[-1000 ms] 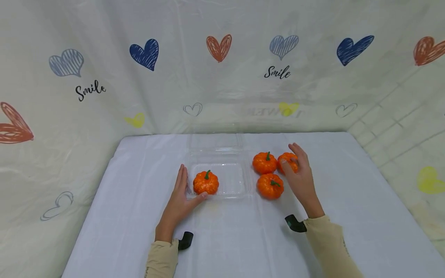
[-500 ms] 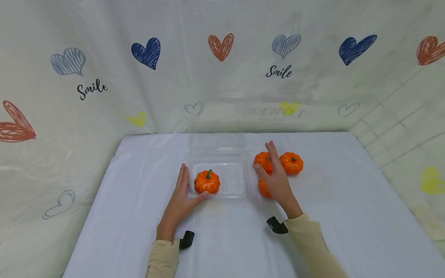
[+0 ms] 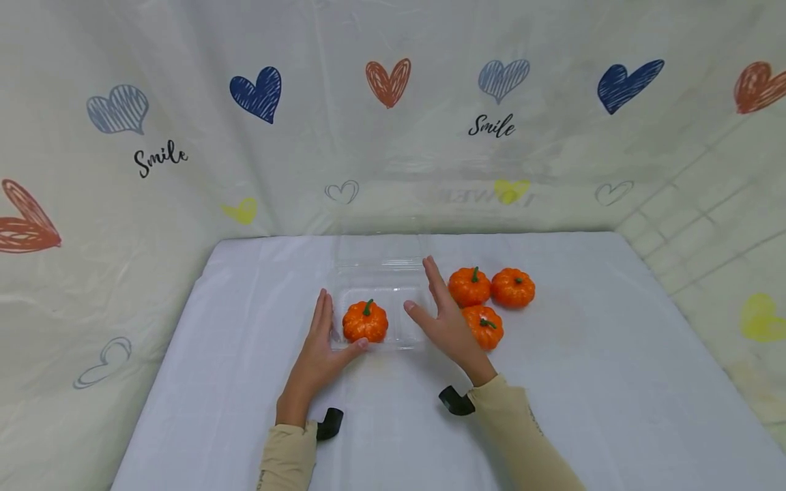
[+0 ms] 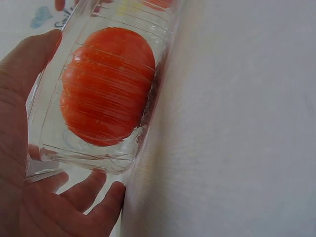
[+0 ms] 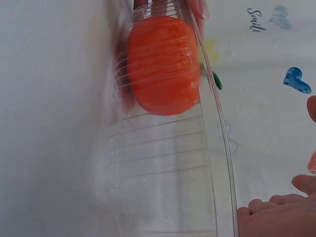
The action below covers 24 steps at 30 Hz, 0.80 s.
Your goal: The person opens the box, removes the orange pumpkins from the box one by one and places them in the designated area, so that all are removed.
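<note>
A clear plastic clamshell container [image 3: 399, 335] lies with its lid [image 3: 381, 251] folded back. In its left half sits an orange toy pumpkin [image 3: 365, 322] with a green stem, seen through the ribbed wall in the left wrist view. My left hand [image 3: 316, 365] holds the container's front left corner, thumb along the front rim and fingers against the left side. Over the container's right side hovers my right hand [image 3: 451, 331], fingers extended and nothing in its grasp. In the right wrist view, this right hand [image 5: 281, 217] stays apart from the rim.
Right of the container, several like pumpkins are grouped: one at the back [image 3: 469, 287], one farther right [image 3: 513, 288], and a front pumpkin [image 3: 485, 329] partly behind my right hand. A white cloth [image 3: 614, 382] covers the table. A heart-printed curtain [image 3: 430, 157] hangs behind.
My right hand has moved left, from the far right pumpkin across the others to the container's right side, carrying nothing. My left hand, the container and the pumpkins have stayed in place.
</note>
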Each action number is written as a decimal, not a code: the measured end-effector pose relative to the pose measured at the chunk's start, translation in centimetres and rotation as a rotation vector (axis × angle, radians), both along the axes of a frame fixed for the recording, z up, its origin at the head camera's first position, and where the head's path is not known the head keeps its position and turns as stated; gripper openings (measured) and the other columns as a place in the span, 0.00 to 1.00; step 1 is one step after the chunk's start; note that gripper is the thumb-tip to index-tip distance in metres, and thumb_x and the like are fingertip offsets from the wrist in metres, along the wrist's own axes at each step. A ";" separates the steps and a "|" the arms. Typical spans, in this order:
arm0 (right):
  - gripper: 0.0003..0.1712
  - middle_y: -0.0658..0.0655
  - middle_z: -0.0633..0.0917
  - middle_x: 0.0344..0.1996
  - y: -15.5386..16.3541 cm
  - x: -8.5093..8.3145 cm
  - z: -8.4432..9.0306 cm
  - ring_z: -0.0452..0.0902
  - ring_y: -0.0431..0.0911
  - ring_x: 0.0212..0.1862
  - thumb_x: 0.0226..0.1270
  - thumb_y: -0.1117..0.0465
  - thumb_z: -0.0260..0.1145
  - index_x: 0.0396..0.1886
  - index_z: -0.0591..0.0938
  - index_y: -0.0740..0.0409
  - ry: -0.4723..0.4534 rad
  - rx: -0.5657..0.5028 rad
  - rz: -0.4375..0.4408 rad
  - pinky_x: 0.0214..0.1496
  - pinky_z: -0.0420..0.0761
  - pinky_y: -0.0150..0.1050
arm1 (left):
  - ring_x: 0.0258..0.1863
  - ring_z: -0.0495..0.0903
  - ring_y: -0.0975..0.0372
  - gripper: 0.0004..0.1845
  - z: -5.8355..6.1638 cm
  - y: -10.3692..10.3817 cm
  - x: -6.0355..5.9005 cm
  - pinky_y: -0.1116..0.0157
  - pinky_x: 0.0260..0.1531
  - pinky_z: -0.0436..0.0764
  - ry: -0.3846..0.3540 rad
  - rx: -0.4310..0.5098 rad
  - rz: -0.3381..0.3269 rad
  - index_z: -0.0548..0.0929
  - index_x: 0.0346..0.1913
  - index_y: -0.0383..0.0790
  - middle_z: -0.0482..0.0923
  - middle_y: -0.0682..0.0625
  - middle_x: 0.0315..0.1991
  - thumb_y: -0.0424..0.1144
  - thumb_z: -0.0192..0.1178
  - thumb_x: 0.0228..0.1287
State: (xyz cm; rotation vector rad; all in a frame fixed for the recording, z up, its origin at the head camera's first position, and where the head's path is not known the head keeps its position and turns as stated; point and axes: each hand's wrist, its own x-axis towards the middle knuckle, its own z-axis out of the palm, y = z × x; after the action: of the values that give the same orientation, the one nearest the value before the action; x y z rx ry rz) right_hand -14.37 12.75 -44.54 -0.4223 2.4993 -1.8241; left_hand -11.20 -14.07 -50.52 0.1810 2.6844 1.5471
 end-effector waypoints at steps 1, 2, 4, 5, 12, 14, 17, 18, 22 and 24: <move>0.50 0.50 0.46 0.88 -0.2 0.0 0.0 0.45 0.57 0.86 0.80 0.53 0.66 0.90 0.48 0.46 -0.002 -0.003 0.011 0.82 0.55 0.61 | 0.86 0.45 0.51 0.66 0.0 0.0 0.0 0.44 0.79 0.55 0.002 0.001 -0.001 0.40 0.89 0.43 0.30 0.58 0.88 0.64 0.73 0.64; 0.50 0.49 0.47 0.88 -0.4 -0.1 0.0 0.46 0.56 0.86 0.80 0.52 0.66 0.90 0.48 0.45 -0.009 -0.001 0.018 0.82 0.55 0.59 | 0.86 0.45 0.51 0.66 0.0 0.0 0.0 0.44 0.79 0.55 0.004 0.002 -0.001 0.40 0.89 0.43 0.30 0.57 0.88 0.64 0.73 0.64; 0.50 0.48 0.48 0.87 -0.7 -0.2 0.1 0.46 0.54 0.86 0.80 0.51 0.66 0.90 0.49 0.44 -0.025 -0.003 0.036 0.82 0.55 0.58 | 0.86 0.45 0.51 0.65 -0.1 0.1 -0.1 0.43 0.78 0.55 0.006 -0.002 -0.003 0.40 0.89 0.43 0.30 0.57 0.88 0.64 0.72 0.64; 0.50 0.47 0.48 0.87 -0.9 -0.3 0.1 0.46 0.53 0.86 0.80 0.51 0.66 0.90 0.49 0.43 -0.033 -0.005 0.048 0.83 0.54 0.57 | 0.86 0.45 0.51 0.65 -0.1 0.1 -0.1 0.43 0.78 0.55 0.005 -0.003 -0.003 0.40 0.89 0.44 0.30 0.57 0.88 0.64 0.72 0.64; 0.49 0.50 0.55 0.86 -1.8 -0.7 -0.3 0.52 0.54 0.84 0.78 0.51 0.67 0.90 0.52 0.44 -0.105 0.024 0.133 0.80 0.60 0.62 | 0.86 0.43 0.52 0.66 0.0 0.1 -0.1 0.42 0.78 0.55 0.003 -0.003 -0.008 0.40 0.89 0.44 0.29 0.58 0.88 0.66 0.72 0.63; 0.48 0.51 0.57 0.86 -2.0 -0.8 -0.3 0.55 0.56 0.83 0.77 0.50 0.68 0.89 0.55 0.42 -0.129 0.052 0.152 0.79 0.62 0.64 | 0.86 0.42 0.52 0.66 -0.1 0.1 -0.2 0.42 0.78 0.55 0.002 -0.006 -0.009 0.40 0.89 0.43 0.29 0.58 0.88 0.66 0.72 0.63; 0.48 0.57 0.59 0.85 -2.3 -1.1 -0.3 0.56 0.63 0.82 0.75 0.51 0.68 0.89 0.57 0.41 -0.175 0.087 0.198 0.77 0.63 0.68 | 0.86 0.42 0.52 0.66 0.0 0.0 -0.1 0.42 0.78 0.55 -0.002 -0.011 -0.006 0.40 0.89 0.43 0.29 0.58 0.88 0.67 0.71 0.63; 0.48 0.59 0.59 0.85 -2.3 -1.2 -0.2 0.57 0.65 0.82 0.75 0.50 0.68 0.88 0.57 0.40 -0.194 0.099 0.215 0.77 0.64 0.68 | 0.86 0.42 0.52 0.66 0.0 0.0 -0.1 0.42 0.78 0.55 -0.003 -0.012 -0.006 0.40 0.89 0.43 0.29 0.58 0.88 0.67 0.71 0.63; 0.48 0.62 0.59 0.84 -2.7 -1.8 -0.3 0.58 0.67 0.80 0.74 0.51 0.69 0.88 0.58 0.44 -0.256 0.128 0.295 0.75 0.66 0.68 | 0.86 0.41 0.52 0.66 0.0 -0.1 -0.1 0.41 0.78 0.55 -0.001 -0.020 -0.005 0.40 0.89 0.43 0.29 0.58 0.88 0.67 0.71 0.63; 0.48 0.62 0.60 0.84 -2.9 -2.1 -0.4 0.60 0.65 0.80 0.74 0.51 0.69 0.88 0.58 0.47 -0.276 0.135 0.336 0.75 0.67 0.67 | 0.86 0.41 0.52 0.67 0.0 -0.1 -0.1 0.41 0.78 0.55 -0.002 -0.022 -0.005 0.40 0.89 0.44 0.29 0.59 0.88 0.68 0.71 0.63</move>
State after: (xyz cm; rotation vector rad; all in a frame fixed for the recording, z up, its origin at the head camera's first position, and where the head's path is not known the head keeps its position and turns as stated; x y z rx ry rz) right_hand -16.46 9.87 -44.98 -0.5092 2.1930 -1.4682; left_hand -11.30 -14.17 -50.51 0.1854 2.6961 1.5156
